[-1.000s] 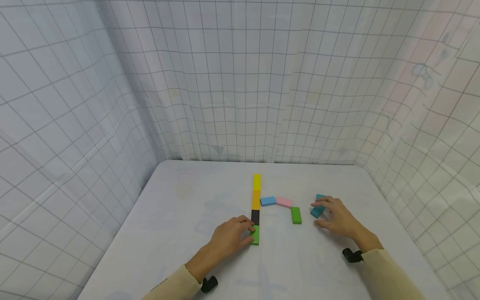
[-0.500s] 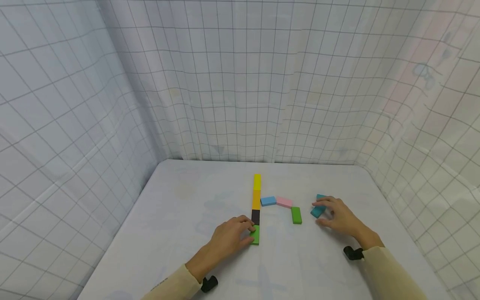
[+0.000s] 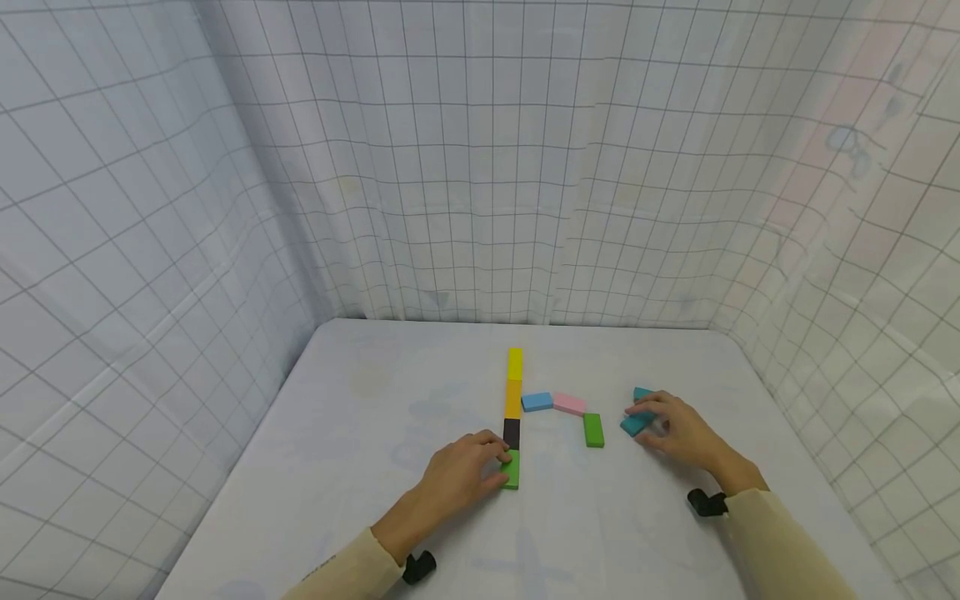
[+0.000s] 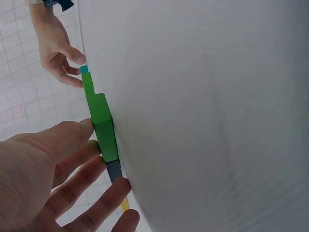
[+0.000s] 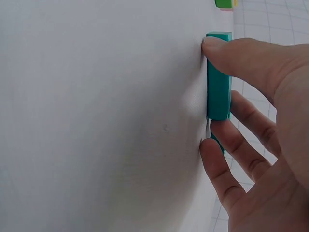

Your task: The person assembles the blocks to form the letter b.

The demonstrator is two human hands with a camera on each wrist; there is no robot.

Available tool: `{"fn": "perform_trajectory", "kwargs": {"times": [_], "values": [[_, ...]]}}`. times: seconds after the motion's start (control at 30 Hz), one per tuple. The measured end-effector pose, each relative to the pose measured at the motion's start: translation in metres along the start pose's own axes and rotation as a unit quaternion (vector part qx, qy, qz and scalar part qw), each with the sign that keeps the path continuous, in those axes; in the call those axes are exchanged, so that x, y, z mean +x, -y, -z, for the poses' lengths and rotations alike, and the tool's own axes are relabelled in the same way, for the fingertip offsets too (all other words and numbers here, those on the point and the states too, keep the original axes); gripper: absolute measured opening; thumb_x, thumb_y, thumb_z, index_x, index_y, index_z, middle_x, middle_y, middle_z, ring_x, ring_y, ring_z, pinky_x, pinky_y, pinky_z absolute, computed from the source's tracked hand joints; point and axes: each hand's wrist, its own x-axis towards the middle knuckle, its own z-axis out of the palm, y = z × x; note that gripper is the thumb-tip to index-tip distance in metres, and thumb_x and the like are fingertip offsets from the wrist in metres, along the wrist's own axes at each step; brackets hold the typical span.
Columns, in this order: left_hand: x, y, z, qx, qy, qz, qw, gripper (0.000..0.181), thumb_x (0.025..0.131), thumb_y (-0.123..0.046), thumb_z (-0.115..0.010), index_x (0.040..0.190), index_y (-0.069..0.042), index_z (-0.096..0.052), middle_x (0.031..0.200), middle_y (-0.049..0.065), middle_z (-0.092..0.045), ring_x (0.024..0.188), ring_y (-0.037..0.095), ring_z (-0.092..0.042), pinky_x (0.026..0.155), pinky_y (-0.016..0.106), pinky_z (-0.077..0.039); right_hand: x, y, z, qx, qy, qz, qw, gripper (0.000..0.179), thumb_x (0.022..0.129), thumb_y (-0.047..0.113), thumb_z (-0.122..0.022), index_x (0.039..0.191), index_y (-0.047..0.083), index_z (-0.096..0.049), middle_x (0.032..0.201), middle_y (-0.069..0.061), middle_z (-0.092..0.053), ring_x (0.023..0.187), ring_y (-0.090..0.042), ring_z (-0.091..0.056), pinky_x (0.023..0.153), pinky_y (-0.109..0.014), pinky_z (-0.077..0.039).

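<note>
My left hand (image 3: 459, 471) rests at the left side of a green block (image 3: 513, 472), thumb and fingertips touching its edge with the fingers loosely spread. That block is the near end of a straight row with a black block (image 3: 512, 435), an orange block (image 3: 513, 400) and a yellow block (image 3: 515, 364). On the right, my right hand (image 3: 682, 433) pinches a teal block (image 5: 218, 89), thumb along one side and fingers on the other. Another teal block (image 3: 642, 392) lies just behind it, partly hidden by the fingers.
A light blue block (image 3: 537, 402) extends right from the orange one, followed by a pink block (image 3: 569, 404) and a second green block (image 3: 593, 431). The white table (image 3: 360, 500) is surrounded by grid-patterned curtains (image 3: 480, 167) on the back and both sides.
My right thumb has closed in against the nearer teal block, which has turned slightly. The left hand and the row have stayed put.
</note>
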Motion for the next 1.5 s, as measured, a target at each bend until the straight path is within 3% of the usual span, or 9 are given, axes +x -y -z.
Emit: {"fn": "perform_trajectory", "kwargs": {"times": [0.07, 0.27, 0.37, 0.53, 1.13, 1.5], "values": [[0.0, 0.0, 0.0, -0.001, 0.0, 0.001, 1.0, 0.025, 0.101, -0.031, -0.096, 0.123, -0.02, -0.089, 0.138, -0.006, -0.081, 0.125, 0.02, -0.079, 0.102, 0.04, -0.07, 0.0, -0.001, 0.001, 0.001, 0.0, 0.003, 1.0, 0.039, 0.097, 0.008, -0.095, 0.134, 0.01, -0.085, 0.142, -0.021, -0.074, 0.14, -0.055, -0.069, 0.11, -0.07, -0.062], [0.0, 0.0, 0.002, 0.0, -0.003, -0.003, 1.0, 0.026, 0.101, -0.03, -0.095, 0.123, -0.019, -0.089, 0.138, -0.005, -0.081, 0.126, 0.021, -0.08, 0.101, 0.041, -0.071, -0.001, -0.003, 0.003, 0.012, 0.01, -0.008, 0.9998, 0.037, 0.098, 0.006, -0.094, 0.133, 0.014, -0.084, 0.144, -0.018, -0.075, 0.122, -0.036, -0.074, 0.094, -0.036, -0.065], [0.0, 0.0, 0.001, 0.001, -0.004, -0.004, 1.0, 0.025, 0.101, -0.031, -0.095, 0.123, -0.019, -0.089, 0.138, -0.006, -0.081, 0.126, 0.021, -0.08, 0.1, 0.041, -0.071, 0.0, -0.004, 0.003, 0.018, 0.018, -0.015, 0.9996, 0.037, 0.098, 0.005, -0.093, 0.132, 0.014, -0.084, 0.142, -0.018, -0.076, 0.114, -0.026, -0.073, 0.089, -0.029, -0.063], [0.0, -0.001, 0.001, 0.0, 0.0, 0.0, 1.0, 0.026, 0.101, -0.033, -0.095, 0.123, -0.02, -0.089, 0.138, -0.006, -0.081, 0.126, 0.02, -0.08, 0.101, 0.04, -0.071, 0.001, -0.003, 0.003, 0.021, 0.031, -0.031, 0.9988, 0.033, 0.099, 0.006, -0.093, 0.129, 0.015, -0.082, 0.136, -0.013, -0.077, 0.103, -0.012, -0.068, 0.086, -0.028, -0.061], [0.0, 0.0, 0.0, 0.002, -0.005, -0.005, 1.0, 0.025, 0.1, -0.032, -0.096, 0.122, -0.02, -0.089, 0.136, -0.005, -0.082, 0.125, 0.02, -0.08, 0.1, 0.04, -0.071, -0.002, 0.003, 0.003, 0.02, 0.022, -0.036, 0.9989, 0.029, 0.101, 0.012, -0.092, 0.127, 0.015, -0.08, 0.129, -0.007, -0.077, 0.102, -0.012, -0.064, 0.085, -0.027, -0.058], [0.0, 0.0, -0.002, -0.003, -0.003, 0.002, 1.0, 0.025, 0.101, -0.033, -0.095, 0.122, -0.02, -0.089, 0.137, -0.006, -0.082, 0.124, 0.02, -0.08, 0.101, 0.041, -0.07, -0.001, 0.015, 0.004, 0.01, -0.001, 0.024, 0.9997, 0.03, 0.1, 0.009, -0.092, 0.127, 0.013, -0.079, 0.127, -0.005, -0.079, 0.101, -0.013, -0.066, 0.084, -0.03, -0.06]]}}
